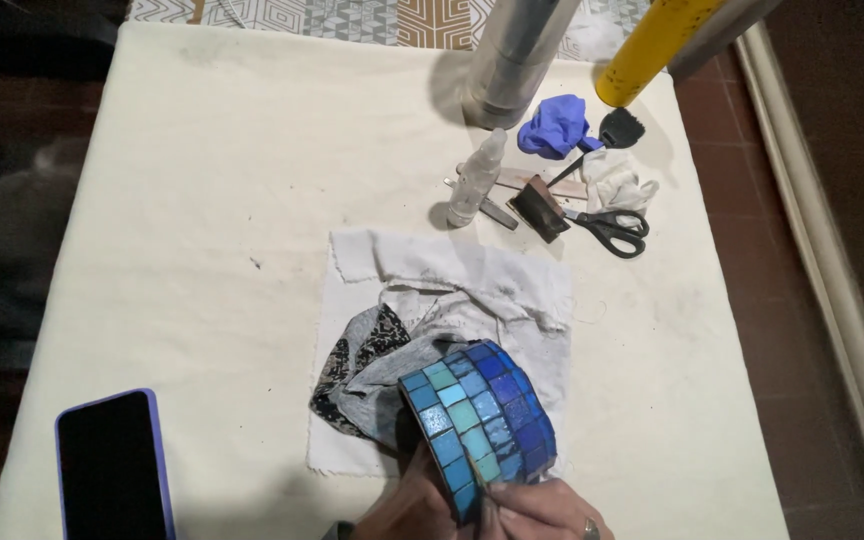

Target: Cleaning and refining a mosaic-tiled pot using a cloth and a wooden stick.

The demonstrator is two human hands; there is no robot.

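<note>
Down at the bottom edge, both hands are gripping a mosaic pot (pixel 482 430) covered in blue and teal tiles, tipped on its side over a white rag (pixel 432 270). Only part of the left hand (pixel 402 505) is showing; it is cupping the pot from below and to the left, fingers wrapped against the tiles. A ring is showing on the right hand (pixel 547 508), which is closing around the pot's lower end, and something thin seems to be poking up between its fingers, too blurred to tell what. A grey patterned cloth (pixel 367 365) is lying crumpled just beside the pot, on the rag.

A dark phone (pixel 112 465) with a purple case is lying on the cream table (pixel 202 200) to the left, well apart. Further back, a small clear bottle (pixel 476 178), a brown block (pixel 539 208), black scissors (pixel 612 230), a white glove (pixel 617 180), a blue glove (pixel 555 125) and a black brush (pixel 620 128) are lying bunched together. A metal tube (pixel 512 60) and a yellow tube (pixel 652 45) are standing behind them.
</note>
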